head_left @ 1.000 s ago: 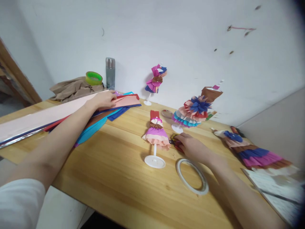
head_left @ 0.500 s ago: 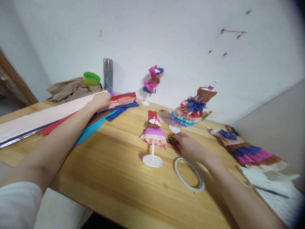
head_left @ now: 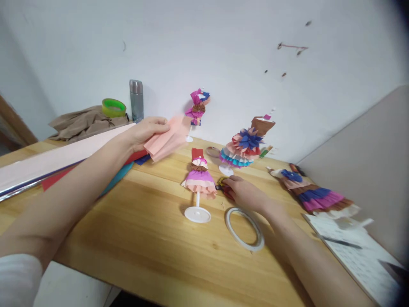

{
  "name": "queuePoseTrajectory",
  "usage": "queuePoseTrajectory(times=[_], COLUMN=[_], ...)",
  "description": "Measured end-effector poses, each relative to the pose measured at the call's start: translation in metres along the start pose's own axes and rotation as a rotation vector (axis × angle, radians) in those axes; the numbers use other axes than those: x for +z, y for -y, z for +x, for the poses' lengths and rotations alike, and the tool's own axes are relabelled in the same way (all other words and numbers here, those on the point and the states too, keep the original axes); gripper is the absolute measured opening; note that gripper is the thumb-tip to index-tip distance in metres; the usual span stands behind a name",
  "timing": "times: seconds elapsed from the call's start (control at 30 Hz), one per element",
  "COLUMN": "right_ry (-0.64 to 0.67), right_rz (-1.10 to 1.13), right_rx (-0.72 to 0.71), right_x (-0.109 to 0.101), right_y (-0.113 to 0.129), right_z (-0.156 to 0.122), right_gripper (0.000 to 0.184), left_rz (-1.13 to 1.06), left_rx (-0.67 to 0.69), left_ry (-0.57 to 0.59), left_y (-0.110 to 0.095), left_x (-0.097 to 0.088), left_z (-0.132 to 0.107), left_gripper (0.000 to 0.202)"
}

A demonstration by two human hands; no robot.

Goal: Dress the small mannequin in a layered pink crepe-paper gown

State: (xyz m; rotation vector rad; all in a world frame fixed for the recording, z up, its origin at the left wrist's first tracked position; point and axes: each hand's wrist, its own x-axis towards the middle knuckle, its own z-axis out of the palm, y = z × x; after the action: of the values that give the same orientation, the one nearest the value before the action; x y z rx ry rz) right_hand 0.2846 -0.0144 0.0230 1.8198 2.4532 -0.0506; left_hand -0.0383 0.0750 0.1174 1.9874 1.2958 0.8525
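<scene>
Pink paper is hanging above the tabletop, pinched in the left hand grip, while the right hand is covering a small red object beside the paper-dress doll, grip unclear; the white pad print is unreadable.

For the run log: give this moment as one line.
left hand: holds pink paper above table | right hand: on small red-yellow item beside paper-dress doll | nearby: tape ring

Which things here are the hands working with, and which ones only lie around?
In use: left hand holding pink paper sheet; right hand on a small object, mostly hidden, beside the paper-dress doll.
Lying about: white tape ring, green tape roll, metal flask, brown cloth, notebook.
</scene>
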Motion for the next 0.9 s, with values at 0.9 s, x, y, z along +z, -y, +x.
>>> queuePoseTrajectory(times=[0.9], right_ry=[-0.523], right_rz=[0.319], right_rx=[-0.417], right_x=[-0.031], right_y=[0.075], right_z=[-0.03], right_gripper=[0.042], left_rz=[0.203], left_rx=[0.472], left_ry=[0.567], left_y=[-0.036], left_x=[0.067], left_z=[-0.055], left_gripper=[0.02])
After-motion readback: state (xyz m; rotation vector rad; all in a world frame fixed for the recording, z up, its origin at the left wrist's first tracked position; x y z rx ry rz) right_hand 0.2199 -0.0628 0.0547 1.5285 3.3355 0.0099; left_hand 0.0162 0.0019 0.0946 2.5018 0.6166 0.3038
